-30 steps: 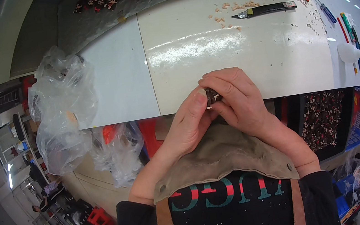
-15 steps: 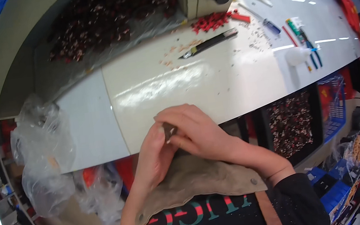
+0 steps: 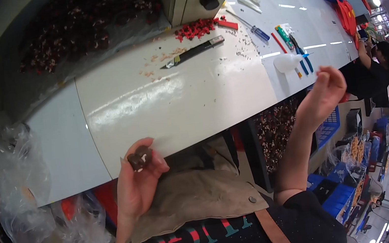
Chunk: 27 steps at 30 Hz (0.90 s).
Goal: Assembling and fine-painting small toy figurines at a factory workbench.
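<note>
Right hand (image 3: 325,94) has parted rightward, fingers half-curled, contents unclear; left hand (image 3: 136,187) pinches brown piece (image 3: 136,162), probably light, stiff: hold its sides.

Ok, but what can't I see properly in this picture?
All in the head view:
Underside of the brown lump: hidden by the left hand.
Whether the right hand holds something tiny: its curled fingers hide that.
Part of the black tray of dark bits: behind the right forearm.
Rest of the dark heap: cut off by the top edge.
What the other person is doing: too small.
</note>
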Available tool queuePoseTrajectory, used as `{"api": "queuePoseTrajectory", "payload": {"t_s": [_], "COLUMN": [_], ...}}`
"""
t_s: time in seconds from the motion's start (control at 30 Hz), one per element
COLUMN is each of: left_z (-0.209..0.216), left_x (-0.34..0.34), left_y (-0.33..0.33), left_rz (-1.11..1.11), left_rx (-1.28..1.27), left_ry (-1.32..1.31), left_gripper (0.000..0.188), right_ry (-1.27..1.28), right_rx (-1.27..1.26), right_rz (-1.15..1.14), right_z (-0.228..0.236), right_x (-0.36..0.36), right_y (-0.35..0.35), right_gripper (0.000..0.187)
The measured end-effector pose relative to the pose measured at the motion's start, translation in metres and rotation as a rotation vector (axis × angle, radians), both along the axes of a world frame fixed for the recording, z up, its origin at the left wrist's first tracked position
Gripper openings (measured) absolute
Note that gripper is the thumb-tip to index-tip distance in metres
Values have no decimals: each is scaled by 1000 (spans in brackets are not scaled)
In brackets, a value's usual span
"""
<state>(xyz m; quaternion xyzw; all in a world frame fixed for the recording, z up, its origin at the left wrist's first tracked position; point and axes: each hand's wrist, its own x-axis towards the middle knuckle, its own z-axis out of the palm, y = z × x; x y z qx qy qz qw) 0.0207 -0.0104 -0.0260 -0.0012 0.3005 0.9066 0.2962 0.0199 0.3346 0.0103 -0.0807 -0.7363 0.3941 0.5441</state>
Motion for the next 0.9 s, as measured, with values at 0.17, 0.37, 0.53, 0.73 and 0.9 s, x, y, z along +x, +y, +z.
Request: {"api": "queuePoseTrajectory", "payload": {"t_s": [0.17,0.37,0.53,0.73,0.9], "left_z": [-15,-5,2,2,6], "left_x": [2,-2,1,5,4], "left_y": [7,8,0,-2,2], "left_rz": [30,-45,-83,-67,-49], "left_rx": [-78,-146,-120,-158,-196], "left_ry": [-78,-72,-62,-51,-56], "left_gripper": [55,64,67,68,68], "right_ry": [-343,-636,-659,-605,-698], "right_rx": [-4,-164,-142,-159,-95], "right_rz": [-125,39,144,292,564], "right_z": [-27,-53,-60,-34,-11], "right_x": [4,-5,-8,1,31], "right_y": [49,55,59,14,-26], "right_gripper": [53,43,31,28,38]}}
